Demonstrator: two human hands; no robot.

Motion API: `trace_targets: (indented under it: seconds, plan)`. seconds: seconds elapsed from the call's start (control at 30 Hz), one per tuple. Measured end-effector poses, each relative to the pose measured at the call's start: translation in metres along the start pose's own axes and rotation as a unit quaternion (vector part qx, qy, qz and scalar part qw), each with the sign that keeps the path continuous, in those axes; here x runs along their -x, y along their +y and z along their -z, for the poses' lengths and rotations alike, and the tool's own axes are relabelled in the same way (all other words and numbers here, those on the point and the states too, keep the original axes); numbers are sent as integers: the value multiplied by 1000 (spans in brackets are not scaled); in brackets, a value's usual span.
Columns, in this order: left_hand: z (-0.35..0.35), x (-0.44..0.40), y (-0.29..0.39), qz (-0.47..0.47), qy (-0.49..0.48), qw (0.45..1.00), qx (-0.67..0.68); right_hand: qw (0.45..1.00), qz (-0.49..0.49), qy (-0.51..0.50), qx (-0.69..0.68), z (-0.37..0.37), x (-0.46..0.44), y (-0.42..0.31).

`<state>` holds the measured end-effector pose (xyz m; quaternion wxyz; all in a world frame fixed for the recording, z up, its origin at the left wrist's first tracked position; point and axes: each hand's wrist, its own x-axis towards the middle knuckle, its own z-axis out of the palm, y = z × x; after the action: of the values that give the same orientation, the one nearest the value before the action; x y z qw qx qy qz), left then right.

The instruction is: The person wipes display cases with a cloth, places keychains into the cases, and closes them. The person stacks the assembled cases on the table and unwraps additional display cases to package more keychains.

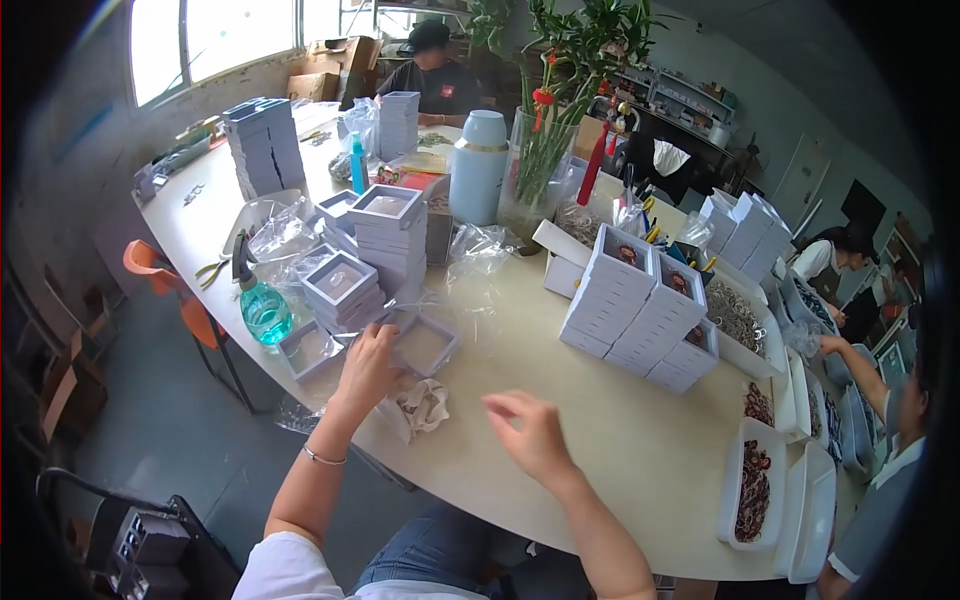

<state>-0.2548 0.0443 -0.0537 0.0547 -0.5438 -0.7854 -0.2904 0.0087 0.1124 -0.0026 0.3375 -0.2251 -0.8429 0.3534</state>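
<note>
My left hand [368, 372] is at the near left part of the table, its fingers bent together at the edge of a grey square frame [425, 342] with a clear film window; what they pinch is too small to make out. Another such frame [310, 350] lies just left of it. A crumpled white cloth [422, 405] rests below the frames. My right hand [525, 430] hovers over the table to the right of the cloth, thumb and fingers curved toward each other, with nothing visible between them. Behind my left hand stand stacks of grey frames [343, 280].
A spray bottle [266, 312] with green liquid stands at the left. A pale blue flask [479, 170] and a vase of plants [540, 165] are at the back. Stacked frames [625, 300] and bins of small parts [752, 490] stand right. Several people sit around.
</note>
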Motion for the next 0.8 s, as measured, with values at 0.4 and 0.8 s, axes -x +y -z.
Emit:
trace_targets:
  seconds: [0.4,0.8]
  plan:
    - [-14,-1,-26,64,-33,983,171,970,47,-19,239,-142,-100,28]
    - [8,-6,16,-14,50,995,83,858,-121,-6,-499,39,-60,-1]
